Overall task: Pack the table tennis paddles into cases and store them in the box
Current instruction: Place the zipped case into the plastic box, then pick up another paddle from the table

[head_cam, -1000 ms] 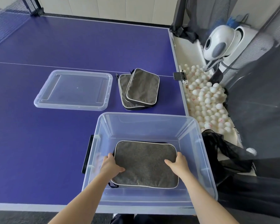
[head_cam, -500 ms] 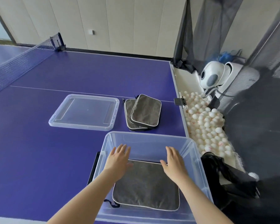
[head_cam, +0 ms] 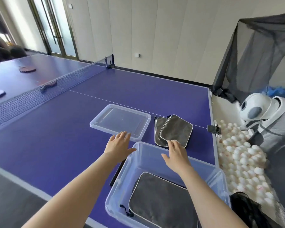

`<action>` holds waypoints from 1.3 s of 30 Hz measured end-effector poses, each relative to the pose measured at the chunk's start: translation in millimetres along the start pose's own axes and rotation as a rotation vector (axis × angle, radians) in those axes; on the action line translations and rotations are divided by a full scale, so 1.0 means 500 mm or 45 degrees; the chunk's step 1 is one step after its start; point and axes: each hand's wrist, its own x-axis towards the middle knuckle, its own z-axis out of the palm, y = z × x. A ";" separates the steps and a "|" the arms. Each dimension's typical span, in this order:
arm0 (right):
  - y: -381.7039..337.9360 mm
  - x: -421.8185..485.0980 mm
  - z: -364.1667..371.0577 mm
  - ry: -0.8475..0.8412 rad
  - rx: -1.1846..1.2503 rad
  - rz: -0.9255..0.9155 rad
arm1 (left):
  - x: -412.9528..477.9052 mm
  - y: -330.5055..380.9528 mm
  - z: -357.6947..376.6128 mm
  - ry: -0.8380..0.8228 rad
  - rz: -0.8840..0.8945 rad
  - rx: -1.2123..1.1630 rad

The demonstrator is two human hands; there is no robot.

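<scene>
1. Hands: L hand (head_cam: 120, 143) and R hand (head_cam: 176, 153) are both empty, fingers straight and spread, pinching nothing. Both reach fwd past the box (head_cam: 146, 160).
2. Task items:
   - The packed case (head_cam: 161, 201) lies flat in the box, at its near end.
   - Two more sit on the table (head_cam: 64, 142) just beyond the box's far rim. The top case (head_cam: 176, 129) overlaps the lower case (head_cam: 158, 129).
   - Paddles (head_cam: 28, 69) lie beyond the net (head_cam: 39, 94), well apart from both hands.
3. Contact: R fingertips are at the near edge of the top case; touching or not, cannot tell. L hand hovers over the near edge of the lid (head_cam: 120, 120), which lies just left of the stack.
4. Step in hand (judged): fetch the next case. Filled or not, cannot tell from outside.
5. Grip: take the top case only. Put the thumb under the near edge and fingers flat on top, then pinch across the face.
6. Lift: raise it straight up before pulling back, so the lower case isn't dragged.
7. Support: bring the L hand to the opposite edge. A soft case w/ a paddle inside will prob. sag.
8. Placement: lay it flat on the packed case, edges aligned. That leaves room for the rest and for the lid to seat.
9. Caution: keep wrists above the rim. The box looks light and may slide if clipped.
</scene>
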 end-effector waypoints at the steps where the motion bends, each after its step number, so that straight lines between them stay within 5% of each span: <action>1: -0.018 0.009 -0.001 -0.005 0.007 -0.037 | -0.012 -0.021 -0.001 -0.009 -0.047 -0.002; 17: -0.418 0.041 0.022 -0.244 0.006 -0.486 | -0.295 -0.338 0.028 -0.005 -0.636 -0.151; 39: -1.162 -0.154 0.180 -0.523 -0.116 -1.024 | -0.849 -0.827 0.129 -0.108 -1.219 -0.273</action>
